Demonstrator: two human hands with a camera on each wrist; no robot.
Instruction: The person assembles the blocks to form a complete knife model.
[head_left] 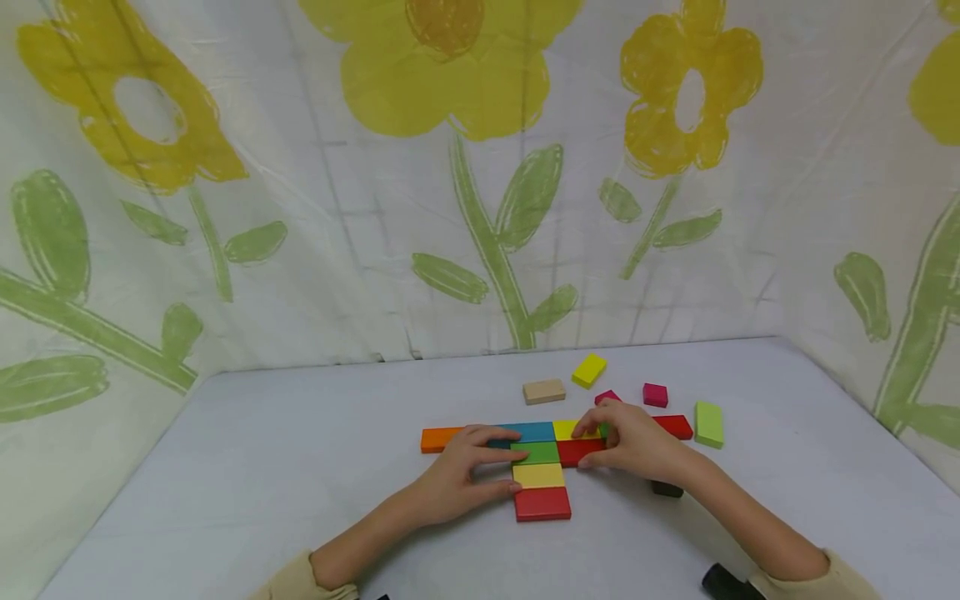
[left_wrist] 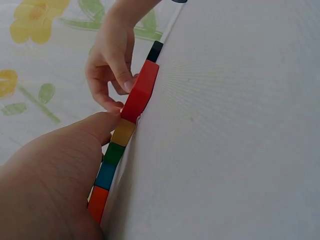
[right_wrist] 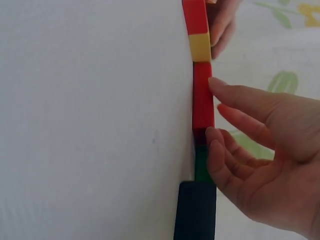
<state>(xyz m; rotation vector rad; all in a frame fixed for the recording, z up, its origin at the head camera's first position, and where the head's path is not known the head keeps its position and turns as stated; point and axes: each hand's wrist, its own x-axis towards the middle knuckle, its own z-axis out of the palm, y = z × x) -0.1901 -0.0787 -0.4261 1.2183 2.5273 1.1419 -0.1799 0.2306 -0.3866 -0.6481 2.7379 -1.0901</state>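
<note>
Left hand (head_left: 459,475) rests loose fingers on the green block (head_left: 538,453); can't tell from here if right hand (head_left: 639,439) grips the red block (head_left: 570,454). 1 uneven push might split them.

Both bare forearms, left (head_left: 382,525) and right (head_left: 757,517), emerge from pale sleeves (head_left: 300,579) and converge forward toward the midline. The left hand (head_left: 465,475) lies low with its back uppermost, fingers reaching inward and nearly straight, the thumb extended and set apart on the side nearer the body. The right hand (head_left: 637,437) is arched, its fingers bent, a gap separating thumb from fingertips. The hands face each other, near but apart.
</note>
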